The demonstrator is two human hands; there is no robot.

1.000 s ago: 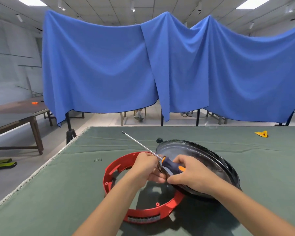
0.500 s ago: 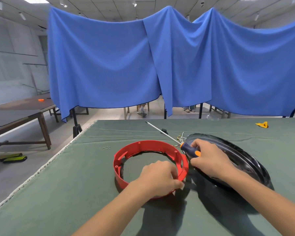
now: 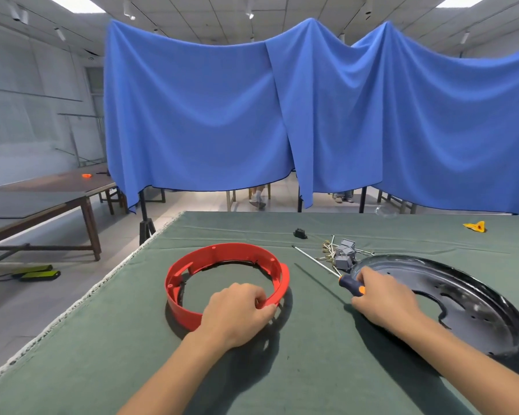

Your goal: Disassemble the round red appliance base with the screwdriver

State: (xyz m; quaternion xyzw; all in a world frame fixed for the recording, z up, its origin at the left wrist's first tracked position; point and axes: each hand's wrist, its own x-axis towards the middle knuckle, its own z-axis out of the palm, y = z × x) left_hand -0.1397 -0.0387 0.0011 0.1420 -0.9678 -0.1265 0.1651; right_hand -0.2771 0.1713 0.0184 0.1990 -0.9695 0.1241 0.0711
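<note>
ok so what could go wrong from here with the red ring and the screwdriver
1. The right hand holds the screwdriver with its long shaft pointing at the grey connectors and wires; a careless sweep could scatter them.
2. The left hand grips only the near rim of the red ring; the thin ring might flex or tip if lifted that way.
3. The black metal plate lies close under the right forearm, so it could get nudged.

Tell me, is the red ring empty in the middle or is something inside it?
Empty. The red ring lies flat, and only the green table cloth shows through its middle. The left hand grips its near rim.
</note>
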